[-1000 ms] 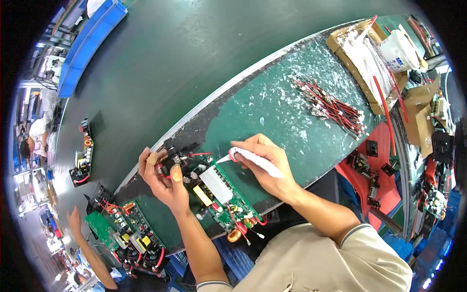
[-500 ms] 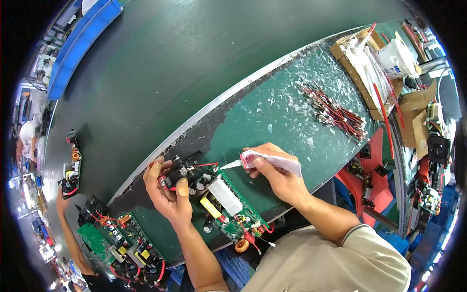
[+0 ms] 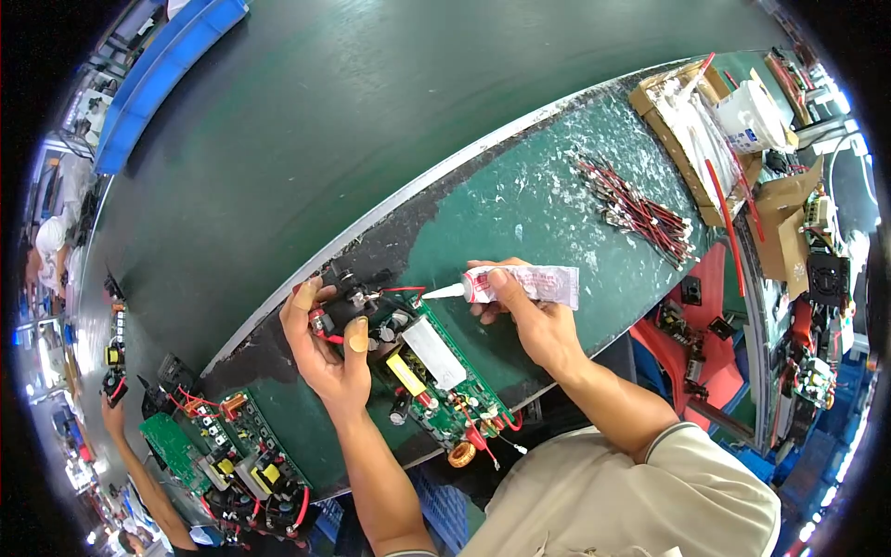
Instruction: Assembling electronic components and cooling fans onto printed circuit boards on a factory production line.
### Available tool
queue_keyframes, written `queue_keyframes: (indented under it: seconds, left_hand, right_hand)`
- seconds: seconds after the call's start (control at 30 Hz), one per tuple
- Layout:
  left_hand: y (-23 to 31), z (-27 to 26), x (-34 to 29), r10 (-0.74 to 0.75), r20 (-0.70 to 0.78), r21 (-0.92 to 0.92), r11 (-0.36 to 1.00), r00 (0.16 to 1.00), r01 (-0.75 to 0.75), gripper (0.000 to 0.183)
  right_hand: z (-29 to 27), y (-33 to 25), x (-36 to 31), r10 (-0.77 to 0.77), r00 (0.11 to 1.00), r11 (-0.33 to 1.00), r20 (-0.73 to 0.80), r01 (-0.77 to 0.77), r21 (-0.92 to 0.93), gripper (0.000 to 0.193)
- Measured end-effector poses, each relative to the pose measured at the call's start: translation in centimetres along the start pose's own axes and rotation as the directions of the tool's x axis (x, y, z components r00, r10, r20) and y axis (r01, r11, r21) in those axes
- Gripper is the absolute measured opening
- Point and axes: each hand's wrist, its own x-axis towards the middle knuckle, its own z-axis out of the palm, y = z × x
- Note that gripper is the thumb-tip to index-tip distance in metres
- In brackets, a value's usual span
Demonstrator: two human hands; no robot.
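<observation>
A green circuit board (image 3: pixel 434 357) crowded with parts lies slantwise on the bench in front of me. It carries a pale flat block, a yellow transformer, capacitors and a copper coil. My left hand (image 3: pixel 327 360) grips the black part (image 3: pixel 351 295) at the board's far left end, with tan covers on the thumb and a fingertip. In my right hand (image 3: pixel 536 327) is a white and red squeeze tube (image 3: pixel 549 283), pinched between thumb and fingers. Its white nozzle (image 3: pixel 445 291) points left, the tip at the board's far corner beside a red wire; whether they touch I cannot tell.
More circuit boards (image 3: pixel 227 446) stand at lower left. Another person's hand (image 3: pixel 113 418) holds a board at far left. Red-black wires (image 3: pixel 640 209) lie in a bunch on the right, near a cardboard box (image 3: pixel 673 139) and white bucket (image 3: pixel 750 119). A red bin (image 3: pixel 719 357) sits below.
The tube has turned in my right hand, and its printed side now shows more fully. My left hand keeps its grip. The other person's hand and board have shifted down and left.
</observation>
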Motion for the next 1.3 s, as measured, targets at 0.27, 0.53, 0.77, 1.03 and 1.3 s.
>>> queue_keyframes:
  seconds: [0.27,0.53,0.77,1.03,1.3]
  left_hand:
    - [0.3,-0.1,0.0,-0.012,0.001,0.003,1.000,1.000,0.012,0.058]
    - [0.1,0.1,-0.2,-0.042,-0.002,-0.032,0.999,0.999,0.042,0.059]
    - [0.1,-0.1,-0.2,-0.028,-0.007,-0.014,1.000,1.000,0.028,0.060]
    - [0.3,-0.1,-0.2,-0.036,-0.019,-0.001,0.999,0.999,0.036,0.060]
    - [0.1,-0.4,-0.5,-0.063,-0.005,0.015,0.998,0.998,0.063,0.061]
  right_hand:
    - [-0.6,-0.9,-0.5,0.103,0.994,0.993,-0.048,-0.100,0.056,0.029]
    - [-0.2,-1.2,-0.3,0.137,0.989,0.984,-0.059,-0.129,0.119,0.033]
    - [-1.0,0.0,0.4,-0.181,0.982,0.983,0.056,0.182,-0.013,0.026]
    - [0.4,1.4,-0.2,-0.364,0.931,0.889,0.038,0.360,-0.282,0.019]
    - [0.6,1.5,-0.2,-0.438,0.896,0.784,0.071,0.419,-0.458,0.023]
